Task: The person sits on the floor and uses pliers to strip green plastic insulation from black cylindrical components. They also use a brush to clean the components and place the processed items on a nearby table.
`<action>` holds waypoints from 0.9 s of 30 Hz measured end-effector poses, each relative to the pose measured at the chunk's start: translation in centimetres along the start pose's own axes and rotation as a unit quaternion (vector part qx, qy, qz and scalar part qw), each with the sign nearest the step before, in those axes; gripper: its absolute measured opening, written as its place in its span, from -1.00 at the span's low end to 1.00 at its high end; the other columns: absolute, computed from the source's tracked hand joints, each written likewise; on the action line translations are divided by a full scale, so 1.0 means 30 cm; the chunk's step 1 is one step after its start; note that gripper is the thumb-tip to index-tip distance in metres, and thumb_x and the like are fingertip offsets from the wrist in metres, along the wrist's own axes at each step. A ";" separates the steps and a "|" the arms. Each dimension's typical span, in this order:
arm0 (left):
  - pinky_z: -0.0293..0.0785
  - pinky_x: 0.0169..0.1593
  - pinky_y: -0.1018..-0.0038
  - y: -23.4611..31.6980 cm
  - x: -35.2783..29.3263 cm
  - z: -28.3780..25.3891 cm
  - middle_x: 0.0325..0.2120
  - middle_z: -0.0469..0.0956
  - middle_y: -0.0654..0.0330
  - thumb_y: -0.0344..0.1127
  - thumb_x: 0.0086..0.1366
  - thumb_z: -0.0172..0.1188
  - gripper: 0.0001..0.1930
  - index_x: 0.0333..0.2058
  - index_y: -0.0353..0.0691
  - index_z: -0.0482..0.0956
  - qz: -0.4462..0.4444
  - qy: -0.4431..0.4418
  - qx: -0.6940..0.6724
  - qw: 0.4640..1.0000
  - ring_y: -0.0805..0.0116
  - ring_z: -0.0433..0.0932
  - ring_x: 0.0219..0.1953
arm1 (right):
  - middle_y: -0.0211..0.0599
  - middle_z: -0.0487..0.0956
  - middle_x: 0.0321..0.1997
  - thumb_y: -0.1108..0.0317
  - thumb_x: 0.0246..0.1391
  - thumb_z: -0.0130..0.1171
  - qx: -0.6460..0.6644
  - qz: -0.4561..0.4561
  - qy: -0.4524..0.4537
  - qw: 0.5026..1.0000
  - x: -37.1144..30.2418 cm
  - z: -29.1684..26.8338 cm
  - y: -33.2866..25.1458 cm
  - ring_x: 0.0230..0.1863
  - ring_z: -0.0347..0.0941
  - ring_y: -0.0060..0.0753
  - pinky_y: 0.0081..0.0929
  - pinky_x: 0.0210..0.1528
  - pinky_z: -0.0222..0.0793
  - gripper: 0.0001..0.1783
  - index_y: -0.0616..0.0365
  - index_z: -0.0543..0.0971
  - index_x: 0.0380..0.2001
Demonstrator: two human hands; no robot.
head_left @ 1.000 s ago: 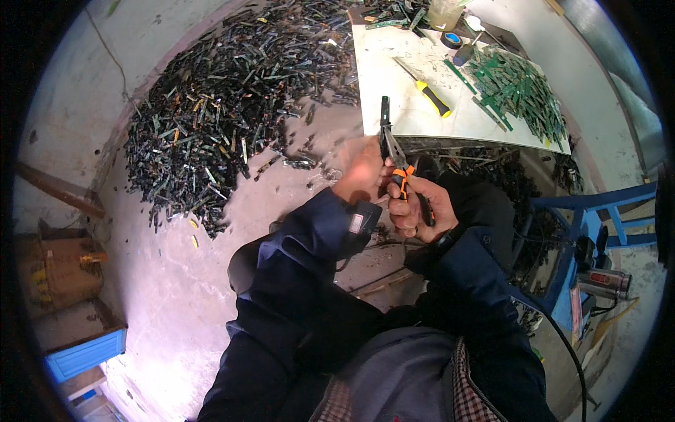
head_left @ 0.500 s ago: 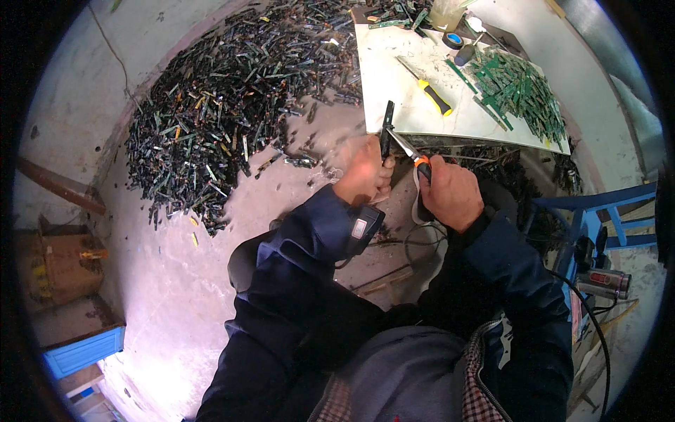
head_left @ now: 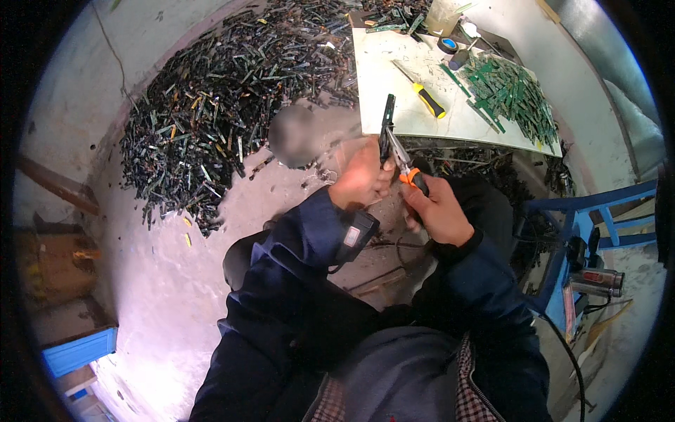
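My left hand (head_left: 361, 176) is closed around a narrow black strip (head_left: 387, 116), which stands up past the fingers at the front edge of the white board. Greenish parts show along the strip's upper end. In my right hand (head_left: 444, 209) is a pair of pliers (head_left: 408, 172) with orange-and-black handles. Their long pointed jaws touch the strip or lie right against its side; whether they grip it I cannot tell. A screwdriver (head_left: 422, 90) with a yellow-and-black handle lies on the white board (head_left: 380, 70) beyond my hands.
A large heap of dark strips (head_left: 204, 119) covers the floor at the left. On the board are a pile of green circuit-board strips (head_left: 506, 95) and a blue-and-black tape roll (head_left: 448, 45). A blue chair frame (head_left: 590, 204) stands at the right, near a metallic cylindrical tool (head_left: 596, 281).
My right hand has shifted left and its grip on the pliers has turned, bringing the handles closer to my left hand. My left hand still holds the strip in nearly the same place.
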State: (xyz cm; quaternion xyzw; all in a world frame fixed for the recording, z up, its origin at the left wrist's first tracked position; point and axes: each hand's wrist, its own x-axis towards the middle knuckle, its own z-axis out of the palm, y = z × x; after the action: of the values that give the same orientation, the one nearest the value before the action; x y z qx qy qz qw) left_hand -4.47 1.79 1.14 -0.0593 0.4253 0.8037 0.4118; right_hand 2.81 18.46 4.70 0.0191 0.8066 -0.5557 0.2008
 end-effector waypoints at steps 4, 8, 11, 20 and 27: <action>0.02 -0.67 0.46 0.005 -0.017 0.050 -0.79 0.11 0.36 0.09 0.39 -0.37 -0.53 -0.56 -0.10 0.23 -0.014 0.123 0.047 0.991 0.48 0.02 -0.80 | 0.02 0.49 -0.61 0.22 0.05 0.14 -0.462 -0.155 0.180 0.855 0.002 -0.045 -0.017 -0.55 0.46 0.11 -0.06 -0.50 0.39 -0.72 0.24 0.40 -0.42; 0.03 -0.68 0.51 -0.015 0.008 -0.015 -0.76 0.15 0.34 0.05 0.39 -0.35 -0.57 -0.51 -0.12 0.26 0.000 0.050 0.044 0.998 0.50 0.05 -0.78 | -0.07 0.50 -0.60 0.21 0.09 0.09 -0.103 -0.058 -0.015 0.993 -0.002 -0.080 -0.053 -0.62 0.45 -0.06 -0.18 -0.58 0.37 -0.73 0.24 0.44 -0.41; -0.02 -0.69 0.59 0.016 -0.017 0.011 -0.72 0.18 0.35 -0.03 0.40 -0.33 -0.63 -0.46 -0.12 0.28 0.068 -0.039 0.011 0.997 0.55 0.05 -0.76 | -0.29 0.47 -0.55 0.04 0.16 -0.03 0.439 0.094 -0.214 0.867 -0.070 -0.018 -0.094 -0.63 0.38 -0.33 -0.37 -0.61 0.27 -0.64 0.15 0.47 -0.32; -0.08 -0.70 0.62 0.011 -0.058 0.017 -0.70 0.24 0.35 -0.18 0.36 -0.25 -0.73 -0.41 -0.20 0.32 0.043 0.054 0.038 0.997 0.59 0.08 -0.75 | -0.27 0.49 -0.63 0.20 0.14 0.09 0.007 -0.053 0.011 0.999 -0.034 0.038 -0.047 -0.67 0.43 -0.30 -0.39 -0.62 0.34 -0.70 0.28 0.45 -0.34; -0.03 -0.69 0.55 0.027 -0.068 0.051 -0.71 0.24 0.30 -0.11 0.38 -0.30 -0.64 -0.46 -0.23 0.31 0.057 0.141 0.114 0.982 0.52 0.10 -0.76 | -0.27 0.48 -0.60 0.22 0.12 0.08 -0.154 -0.026 0.011 0.988 -0.012 -0.055 -0.075 -0.62 0.47 -0.19 -0.28 -0.61 0.34 -0.75 0.22 0.40 -0.37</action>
State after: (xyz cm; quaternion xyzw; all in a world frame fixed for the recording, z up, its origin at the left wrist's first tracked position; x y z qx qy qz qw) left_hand -3.34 1.42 3.54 -0.1005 0.5706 0.7556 0.3056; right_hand 2.08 19.16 7.32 -0.0268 0.8848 -0.4297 0.1782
